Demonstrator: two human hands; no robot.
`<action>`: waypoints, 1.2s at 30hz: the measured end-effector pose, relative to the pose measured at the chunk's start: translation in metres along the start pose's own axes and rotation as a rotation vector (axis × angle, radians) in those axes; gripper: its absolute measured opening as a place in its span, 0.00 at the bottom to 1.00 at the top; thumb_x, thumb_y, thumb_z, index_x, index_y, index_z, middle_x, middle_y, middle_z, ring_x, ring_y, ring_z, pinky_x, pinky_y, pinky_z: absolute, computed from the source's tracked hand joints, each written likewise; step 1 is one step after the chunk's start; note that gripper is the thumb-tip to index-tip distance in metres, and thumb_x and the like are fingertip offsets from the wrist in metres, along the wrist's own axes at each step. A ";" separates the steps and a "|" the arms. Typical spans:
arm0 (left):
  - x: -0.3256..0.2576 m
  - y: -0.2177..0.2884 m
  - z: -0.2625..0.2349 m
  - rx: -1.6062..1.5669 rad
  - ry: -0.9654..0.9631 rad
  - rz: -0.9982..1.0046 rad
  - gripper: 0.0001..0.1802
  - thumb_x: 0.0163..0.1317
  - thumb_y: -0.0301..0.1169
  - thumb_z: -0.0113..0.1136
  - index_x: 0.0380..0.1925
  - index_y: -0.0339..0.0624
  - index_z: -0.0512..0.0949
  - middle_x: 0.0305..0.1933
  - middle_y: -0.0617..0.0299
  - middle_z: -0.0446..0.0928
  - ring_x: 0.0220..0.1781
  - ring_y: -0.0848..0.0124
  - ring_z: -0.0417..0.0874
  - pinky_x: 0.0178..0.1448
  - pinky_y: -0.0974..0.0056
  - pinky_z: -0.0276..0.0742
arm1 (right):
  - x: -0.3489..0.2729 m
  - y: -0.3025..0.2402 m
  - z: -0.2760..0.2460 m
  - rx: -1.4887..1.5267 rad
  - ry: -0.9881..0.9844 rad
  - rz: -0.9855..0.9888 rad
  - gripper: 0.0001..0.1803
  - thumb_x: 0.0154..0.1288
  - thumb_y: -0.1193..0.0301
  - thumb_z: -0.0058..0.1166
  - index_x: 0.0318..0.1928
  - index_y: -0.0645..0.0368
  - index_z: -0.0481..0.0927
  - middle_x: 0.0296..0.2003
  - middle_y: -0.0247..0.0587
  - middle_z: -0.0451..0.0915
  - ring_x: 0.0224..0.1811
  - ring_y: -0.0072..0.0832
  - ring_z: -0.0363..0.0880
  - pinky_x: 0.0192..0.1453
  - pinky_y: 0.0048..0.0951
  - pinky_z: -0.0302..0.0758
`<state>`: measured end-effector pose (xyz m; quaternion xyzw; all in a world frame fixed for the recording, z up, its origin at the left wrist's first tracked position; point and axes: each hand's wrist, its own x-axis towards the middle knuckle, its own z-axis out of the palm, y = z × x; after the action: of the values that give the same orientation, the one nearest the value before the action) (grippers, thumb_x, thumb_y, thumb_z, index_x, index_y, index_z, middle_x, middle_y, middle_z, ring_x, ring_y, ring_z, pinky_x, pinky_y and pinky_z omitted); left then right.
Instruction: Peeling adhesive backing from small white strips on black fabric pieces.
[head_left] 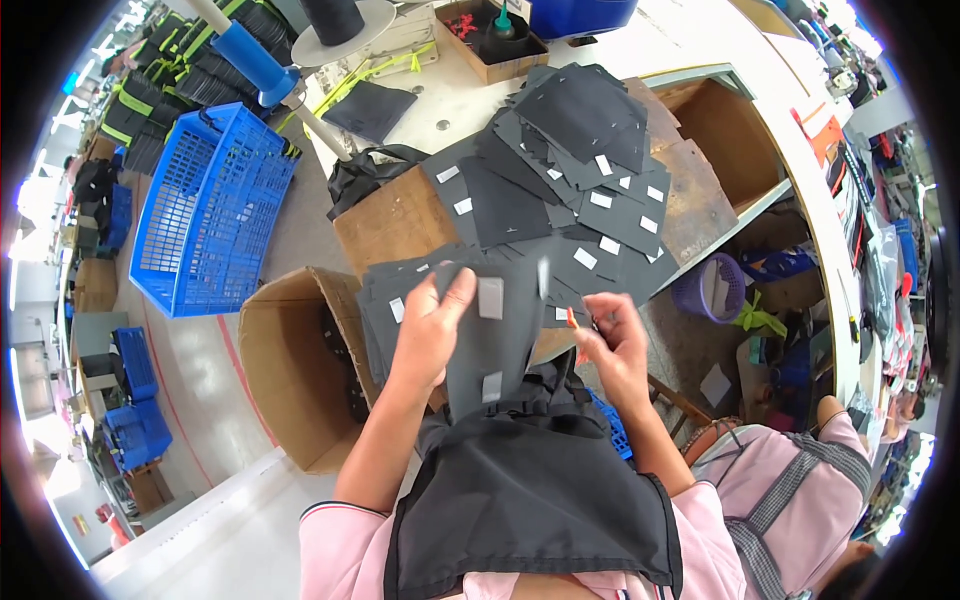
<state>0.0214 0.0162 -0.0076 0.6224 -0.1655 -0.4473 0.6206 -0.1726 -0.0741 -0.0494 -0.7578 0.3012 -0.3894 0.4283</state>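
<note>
The left hand (430, 330) pinches a black panel (485, 345) near its upper left edge, thumb on the near face. The panel is held upright in front of the person's black apron (530, 490), with two pale labels showing, one above the other. The right hand (620, 355) is just beside the panel's right edge, its fingers curled and thumb drawn in on a small orange item (572, 318); motion blur there prevents a sure reading of its kind. Beyond the hands, a loose pile of black sheets (580, 115), many bearing white tags, overlaps a wooden board (395, 220). A further stack of black sheets (376, 320) sits behind the left hand. An open cardboard box (275, 400) stands to the left, with a blue crate (215, 210) beyond it. A purple basket (708, 288) is at the right, below the edge of a white table (838, 285).
</note>
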 end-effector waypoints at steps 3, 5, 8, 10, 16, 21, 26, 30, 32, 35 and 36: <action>0.003 0.004 0.002 -0.204 0.004 -0.021 0.13 0.67 0.38 0.51 0.39 0.38 0.72 0.37 0.65 0.74 0.38 0.77 0.74 0.45 0.69 0.71 | -0.024 -0.002 0.002 0.772 -0.261 0.963 0.26 0.64 0.65 0.53 0.59 0.63 0.65 0.33 0.32 0.70 0.16 0.13 0.59 0.16 0.15 0.55; 0.002 0.003 0.009 -0.352 0.030 -0.013 0.11 0.67 0.36 0.50 0.39 0.38 0.71 0.37 0.63 0.74 0.38 0.73 0.76 0.46 0.65 0.72 | -0.020 0.000 0.010 0.978 -0.244 1.136 0.26 0.64 0.64 0.53 0.58 0.64 0.66 0.25 0.28 0.70 0.12 0.13 0.56 0.14 0.17 0.53; -0.005 -0.017 -0.007 -0.559 -0.156 0.066 0.14 0.67 0.37 0.50 0.41 0.37 0.73 0.46 0.57 0.76 0.48 0.67 0.76 0.52 0.60 0.72 | -0.001 0.004 0.015 1.092 -0.072 1.123 0.23 0.63 0.70 0.55 0.57 0.62 0.68 0.19 0.23 0.67 0.10 0.12 0.53 0.13 0.17 0.49; 0.002 -0.056 -0.060 -0.696 -0.623 0.151 0.36 0.65 0.59 0.37 0.46 0.33 0.73 0.52 0.52 0.74 0.56 0.58 0.72 0.60 0.51 0.65 | 0.013 0.005 0.013 0.979 0.014 0.998 0.18 0.60 0.77 0.55 0.52 0.59 0.72 0.22 0.23 0.68 0.11 0.10 0.54 0.13 0.16 0.47; 0.016 -0.014 -0.060 -0.351 -0.474 -0.133 0.59 0.51 0.76 0.26 0.61 0.27 0.60 0.61 0.47 0.66 0.60 0.61 0.70 0.62 0.58 0.65 | 0.051 -0.014 -0.014 0.526 -0.320 0.407 0.14 0.57 0.84 0.52 0.45 0.61 0.76 0.28 0.26 0.73 0.27 0.11 0.67 0.32 0.17 0.69; 0.041 0.029 -0.032 0.157 -0.770 0.004 0.43 0.50 0.36 0.67 0.64 0.36 0.59 0.63 0.58 0.64 0.61 0.73 0.66 0.62 0.69 0.62 | 0.063 -0.027 -0.023 0.265 -0.556 0.237 0.14 0.54 0.88 0.52 0.41 0.64 0.78 0.34 0.33 0.78 0.35 0.16 0.73 0.41 0.19 0.70; 0.014 0.033 0.010 0.163 -0.533 -0.002 0.40 0.44 0.21 0.67 0.61 0.47 0.66 0.57 0.61 0.69 0.55 0.74 0.71 0.61 0.69 0.64 | 0.050 -0.025 -0.010 0.258 -0.366 0.219 0.15 0.53 0.86 0.55 0.43 0.64 0.76 0.34 0.34 0.77 0.34 0.18 0.74 0.40 0.20 0.71; 0.004 0.019 0.016 0.094 -0.319 0.119 0.34 0.48 0.16 0.60 0.59 0.44 0.68 0.56 0.62 0.70 0.55 0.75 0.70 0.60 0.70 0.64 | 0.036 -0.045 -0.001 -0.185 -0.054 0.151 0.17 0.53 0.78 0.59 0.46 0.59 0.75 0.35 0.40 0.75 0.28 0.30 0.77 0.34 0.28 0.75; 0.001 0.018 0.017 0.070 -0.222 0.170 0.34 0.48 0.15 0.57 0.59 0.44 0.67 0.58 0.61 0.68 0.56 0.75 0.70 0.61 0.70 0.63 | 0.025 -0.047 -0.002 -0.218 0.003 0.134 0.18 0.51 0.77 0.61 0.45 0.59 0.76 0.36 0.41 0.72 0.25 0.33 0.75 0.29 0.29 0.74; 0.001 0.016 0.015 0.083 -0.206 0.165 0.35 0.49 0.14 0.56 0.60 0.44 0.66 0.59 0.61 0.66 0.57 0.75 0.68 0.62 0.70 0.63 | 0.014 -0.035 -0.003 -0.228 -0.003 -0.189 0.19 0.47 0.77 0.62 0.43 0.57 0.77 0.33 0.41 0.72 0.24 0.33 0.74 0.26 0.29 0.72; 0.000 0.017 0.016 0.083 -0.206 0.163 0.35 0.49 0.14 0.56 0.60 0.44 0.66 0.59 0.61 0.66 0.57 0.75 0.68 0.62 0.70 0.63 | 0.015 -0.034 -0.002 -0.228 -0.003 -0.188 0.19 0.47 0.77 0.62 0.43 0.57 0.77 0.33 0.41 0.72 0.24 0.33 0.74 0.26 0.29 0.72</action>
<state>0.0155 0.0031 0.0104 0.5828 -0.2969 -0.4497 0.6082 -0.1624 -0.0716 -0.0139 -0.8270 0.2706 -0.3897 0.3017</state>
